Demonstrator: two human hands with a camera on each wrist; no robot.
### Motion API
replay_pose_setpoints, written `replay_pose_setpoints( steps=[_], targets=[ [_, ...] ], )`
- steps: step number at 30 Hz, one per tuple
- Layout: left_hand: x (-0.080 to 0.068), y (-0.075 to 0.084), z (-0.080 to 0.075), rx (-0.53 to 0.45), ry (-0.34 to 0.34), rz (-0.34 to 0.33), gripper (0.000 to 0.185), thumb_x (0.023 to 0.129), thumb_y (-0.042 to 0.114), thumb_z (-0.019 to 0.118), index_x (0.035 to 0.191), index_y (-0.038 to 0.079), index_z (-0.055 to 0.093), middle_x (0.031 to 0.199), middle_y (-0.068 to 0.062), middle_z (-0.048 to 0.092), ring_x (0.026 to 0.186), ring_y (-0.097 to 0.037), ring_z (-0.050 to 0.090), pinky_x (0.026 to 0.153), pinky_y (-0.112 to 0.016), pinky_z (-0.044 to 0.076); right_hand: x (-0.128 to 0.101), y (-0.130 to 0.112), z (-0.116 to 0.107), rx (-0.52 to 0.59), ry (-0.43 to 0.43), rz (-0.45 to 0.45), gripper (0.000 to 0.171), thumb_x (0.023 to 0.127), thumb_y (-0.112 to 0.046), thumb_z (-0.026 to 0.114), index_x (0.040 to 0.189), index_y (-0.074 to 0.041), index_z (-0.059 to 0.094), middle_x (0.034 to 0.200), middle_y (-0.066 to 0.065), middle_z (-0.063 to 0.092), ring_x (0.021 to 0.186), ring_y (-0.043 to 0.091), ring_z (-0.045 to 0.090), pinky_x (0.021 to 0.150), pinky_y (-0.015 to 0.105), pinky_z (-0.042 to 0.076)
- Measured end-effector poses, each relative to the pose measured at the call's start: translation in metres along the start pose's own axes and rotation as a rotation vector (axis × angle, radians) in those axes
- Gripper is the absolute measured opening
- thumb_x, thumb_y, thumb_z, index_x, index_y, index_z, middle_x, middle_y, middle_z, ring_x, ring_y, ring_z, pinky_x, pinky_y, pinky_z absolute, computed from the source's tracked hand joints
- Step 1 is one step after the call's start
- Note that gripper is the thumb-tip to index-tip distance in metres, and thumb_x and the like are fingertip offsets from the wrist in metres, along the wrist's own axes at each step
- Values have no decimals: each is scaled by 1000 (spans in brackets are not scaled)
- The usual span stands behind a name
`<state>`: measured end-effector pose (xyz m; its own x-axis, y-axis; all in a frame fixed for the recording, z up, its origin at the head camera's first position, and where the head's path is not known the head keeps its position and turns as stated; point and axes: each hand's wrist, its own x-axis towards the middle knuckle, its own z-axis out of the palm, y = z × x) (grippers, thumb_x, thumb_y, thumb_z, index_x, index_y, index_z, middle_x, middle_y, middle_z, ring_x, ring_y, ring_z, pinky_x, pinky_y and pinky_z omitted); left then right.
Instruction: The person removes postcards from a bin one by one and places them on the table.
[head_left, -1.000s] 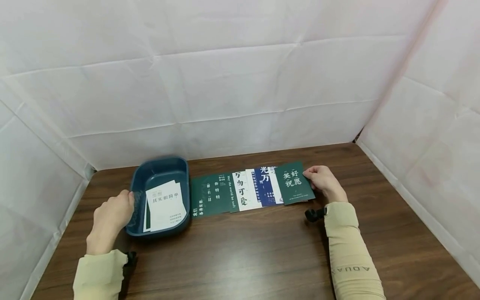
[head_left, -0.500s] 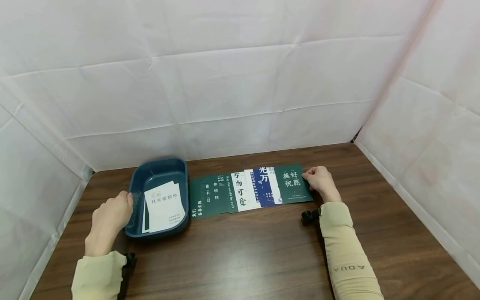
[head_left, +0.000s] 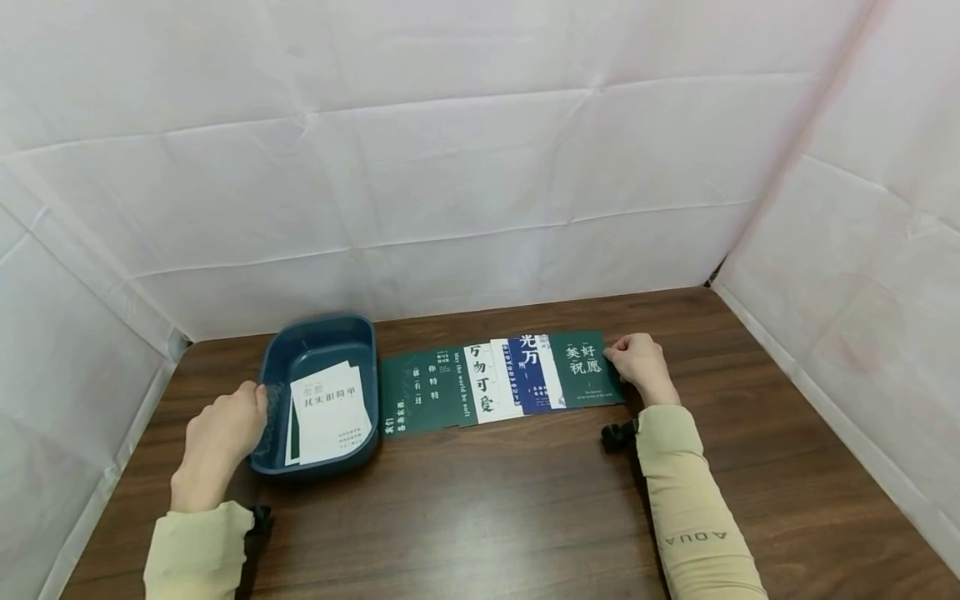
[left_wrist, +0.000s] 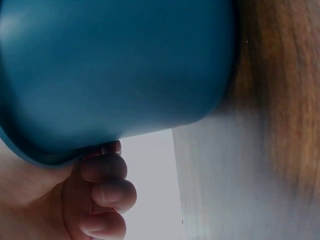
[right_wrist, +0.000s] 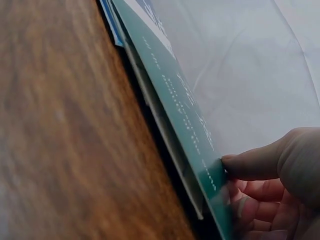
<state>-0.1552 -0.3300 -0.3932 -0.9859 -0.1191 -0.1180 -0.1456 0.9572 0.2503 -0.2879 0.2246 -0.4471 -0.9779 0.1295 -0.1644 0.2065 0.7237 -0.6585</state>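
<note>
My left hand (head_left: 223,433) grips the left rim of a dark blue plastic basin (head_left: 315,325); in the left wrist view its fingers (left_wrist: 112,195) curl beneath the rim. Inside the basin lie a white printed card (head_left: 333,417) and others partly hidden under it. My right hand (head_left: 639,367) pinches the right edge of a green card (head_left: 581,375) with white lettering. That card's left side overlaps a row of cards. In the right wrist view, the thumb (right_wrist: 250,162) lies on the card's face, and the card sits slightly above the cards beneath it.
Several overlapping cards run from the basin rightward: green ones (head_left: 420,392), a white one (head_left: 487,379) and a blue one (head_left: 528,367). They lie on a brown wooden table (head_left: 465,517). White sheeting (head_left: 465,167) rises behind and at both sides.
The green card in my right hand has shifted slightly left and lower, straightening into line with the row. My right hand moved with it. The left hand keeps its grip on the basin.
</note>
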Motion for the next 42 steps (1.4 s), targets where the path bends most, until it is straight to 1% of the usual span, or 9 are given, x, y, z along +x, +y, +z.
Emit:
replay_pose_setpoints(
  steps=[10, 18, 21, 24, 28, 30, 35, 38, 42],
  targets=[
    [0, 2, -1, 1, -1, -1, 44, 107, 23, 28, 113, -15, 48, 95, -37, 58, 78, -52, 59, 62, -59, 46, -3, -3, -3, 15, 23, 2, 24, 101, -25, 54, 94, -2, 57, 79, 12, 55, 59, 21, 56, 57, 34, 46],
    [2, -1, 0, 2, -35, -12, 45, 107, 23, 28, 117, -16, 47, 98, -37, 58, 83, -53, 59, 64, -59, 46, -8, -14, -8, 72, -9, -34, 31, 104, -25, 42, 108, 1, 60, 82, 12, 55, 61, 22, 55, 58, 35, 46],
    [2, -1, 0, 5, -31, -12, 45, 107, 23, 28, 117, -16, 47, 98, -37, 59, 83, -53, 59, 65, -59, 46, -11, -19, -11, 76, 1, -70, 34, 104, -27, 41, 112, 1, 60, 79, 13, 55, 60, 23, 54, 57, 35, 45],
    [3, -1, 1, 4, -22, -7, 44, 107, 22, 28, 117, -16, 47, 97, -37, 59, 82, -53, 59, 64, -59, 47, -17, -27, -14, 93, -8, -97, 37, 104, -29, 40, 117, -1, 60, 85, 15, 57, 65, 25, 56, 61, 36, 47],
    [2, -2, 2, 0, -23, -6, 44, 107, 22, 28, 117, -16, 47, 97, -37, 59, 80, -51, 60, 64, -58, 47, -26, -46, -17, 136, -41, -141, 35, 104, -31, 42, 118, -3, 60, 94, 17, 58, 70, 32, 58, 66, 39, 47],
    [1, -2, 3, -3, -31, -10, 45, 107, 23, 28, 117, -16, 47, 97, -37, 59, 80, -51, 60, 64, -58, 47, -32, -57, -18, 155, -51, -174, 32, 104, -30, 44, 115, -5, 60, 93, 16, 57, 68, 34, 58, 65, 39, 46],
    [0, -2, 3, -5, -33, -14, 44, 107, 22, 28, 117, -17, 47, 97, -37, 59, 81, -50, 60, 64, -58, 47, -51, -91, -11, 181, -76, -271, 27, 103, -28, 49, 112, -6, 62, 92, 11, 60, 64, 28, 59, 63, 37, 46],
    [0, -2, 1, -2, -18, -7, 44, 107, 22, 29, 117, -17, 48, 97, -37, 59, 80, -51, 60, 64, -58, 47, -61, -112, 2, 170, -104, -334, 28, 102, -28, 50, 115, -6, 63, 91, 10, 62, 66, 27, 61, 62, 36, 47],
    [2, -2, 0, 0, -9, 6, 44, 107, 22, 29, 116, -17, 48, 97, -37, 59, 80, -51, 60, 64, -58, 47, -77, -141, 31, 200, -168, -366, 25, 101, -29, 53, 113, -9, 64, 92, 8, 63, 72, 27, 64, 61, 35, 49]
  ],
)
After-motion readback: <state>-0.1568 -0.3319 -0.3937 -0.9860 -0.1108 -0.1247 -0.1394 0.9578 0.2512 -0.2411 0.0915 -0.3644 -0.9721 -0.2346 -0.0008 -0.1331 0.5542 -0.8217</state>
